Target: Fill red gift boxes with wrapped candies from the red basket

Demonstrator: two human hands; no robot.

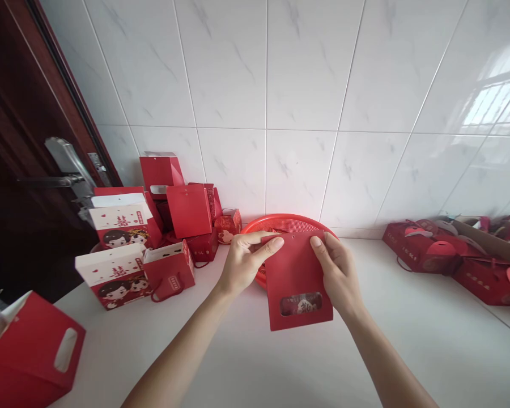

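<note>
A red paper gift box point(295, 266) with a small window near its lower edge hangs between my hands, above the white table. My left hand point(250, 258) pinches its upper left corner, thumb in front. On the upper right corner, my right hand point(335, 266) grips it the same way. Printed writing shows through the window. Right behind the box stands a red plastic basket point(259, 222), its contents mostly hidden by the box and my hands.
At the left stand several red boxes and bags, among them a white-topped box with cartoon figures point(119, 277) and a red box point(38, 345) nearest me. More red boxes point(425, 246) lie at the right beside a brown carton point(488, 238). A tiled wall point(301, 85) rises behind.
</note>
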